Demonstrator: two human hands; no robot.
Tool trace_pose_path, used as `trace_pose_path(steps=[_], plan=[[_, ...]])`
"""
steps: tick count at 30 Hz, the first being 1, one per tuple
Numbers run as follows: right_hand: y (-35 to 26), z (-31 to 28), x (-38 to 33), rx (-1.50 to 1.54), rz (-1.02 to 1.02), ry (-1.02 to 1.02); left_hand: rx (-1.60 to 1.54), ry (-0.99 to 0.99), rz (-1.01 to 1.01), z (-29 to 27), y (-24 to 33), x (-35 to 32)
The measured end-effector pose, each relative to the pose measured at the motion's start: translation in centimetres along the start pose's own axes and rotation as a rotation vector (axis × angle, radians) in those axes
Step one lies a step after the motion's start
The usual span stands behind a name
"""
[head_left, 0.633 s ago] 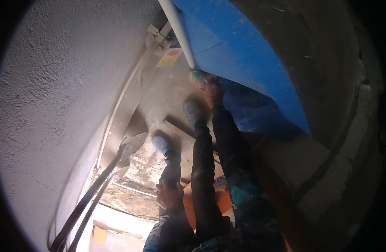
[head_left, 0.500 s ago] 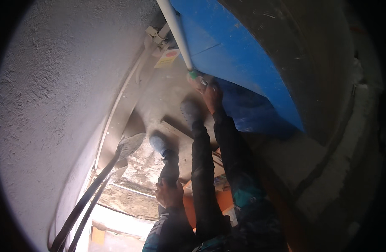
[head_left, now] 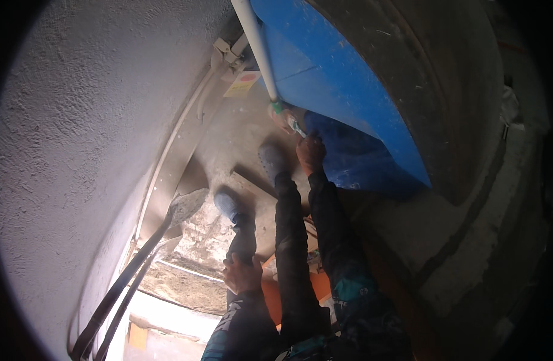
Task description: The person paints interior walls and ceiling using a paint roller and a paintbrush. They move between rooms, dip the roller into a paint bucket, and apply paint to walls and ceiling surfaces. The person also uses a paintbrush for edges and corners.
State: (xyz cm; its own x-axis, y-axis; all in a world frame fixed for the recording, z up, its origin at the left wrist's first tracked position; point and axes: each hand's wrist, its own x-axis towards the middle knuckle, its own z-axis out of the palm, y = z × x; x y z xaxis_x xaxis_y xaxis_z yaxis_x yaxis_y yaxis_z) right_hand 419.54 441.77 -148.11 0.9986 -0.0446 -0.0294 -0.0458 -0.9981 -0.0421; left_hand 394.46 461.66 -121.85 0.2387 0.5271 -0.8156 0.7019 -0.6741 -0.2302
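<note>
My right hand (head_left: 311, 153) is closed round one end of a small pale bluish piece (head_left: 296, 126), whose kind I cannot make out. The other end of that piece meets a pinkish-brown fitting (head_left: 279, 118) below a green collar (head_left: 277, 107). This collar sits at the lower end of a white pipe (head_left: 257, 48) that slants down beside the blue panel (head_left: 324, 66). My left hand (head_left: 243, 275) lies on my left knee with its fingers apart and nothing in it.
Two long-handled shovels (head_left: 189, 206) lean at the left beside the rough grey wall (head_left: 96, 108). My shoes (head_left: 227, 204) stand on the dusty floor, near a short flat bar (head_left: 254, 185). An orange object (head_left: 271, 298) lies beneath my legs. A dark curved rim (head_left: 403, 78) edges the blue panel.
My right hand has drawn back slightly, down and to the right, from the pipe end, so more of the pale piece shows. My left hand stays on the knee.
</note>
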Motion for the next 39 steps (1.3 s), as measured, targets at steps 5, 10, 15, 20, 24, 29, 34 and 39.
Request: trace_pose_path(steps=[5,10,15,20,24,29,34,39], plan=[[0.4,0.6,-0.7,-0.083,-0.146,0.045,0.002,0.009,-0.006,0.0,0.0,-0.3],[5.2,2.9,0.2,0.153,-0.201,-0.257,0.032,-0.001,0.033,0.0,1.2,-0.4],[3.6,-0.2,1.1,1.158,0.606,-0.804,0.033,-0.014,0.008,-0.2,0.9,-0.4],[4.6,-1.5,1.7,1.231,0.583,-0.825,0.029,-0.011,0.013,0.0,0.8,-0.1],[2.2,-1.7,2.4,0.835,0.466,-0.784,0.032,-0.002,-0.007,-0.1,0.7,-0.3],[2.7,0.7,1.0,0.139,-0.197,-0.074,0.043,-0.024,0.028,0.0,1.5,0.1],[-0.1,-2.1,-0.4,0.153,-0.227,0.024,0.034,-0.021,-0.004,-0.4,1.1,-0.1],[0.4,-1.8,-0.1,0.151,-0.166,0.04,0.029,-0.03,0.008,-0.5,1.7,0.3]])
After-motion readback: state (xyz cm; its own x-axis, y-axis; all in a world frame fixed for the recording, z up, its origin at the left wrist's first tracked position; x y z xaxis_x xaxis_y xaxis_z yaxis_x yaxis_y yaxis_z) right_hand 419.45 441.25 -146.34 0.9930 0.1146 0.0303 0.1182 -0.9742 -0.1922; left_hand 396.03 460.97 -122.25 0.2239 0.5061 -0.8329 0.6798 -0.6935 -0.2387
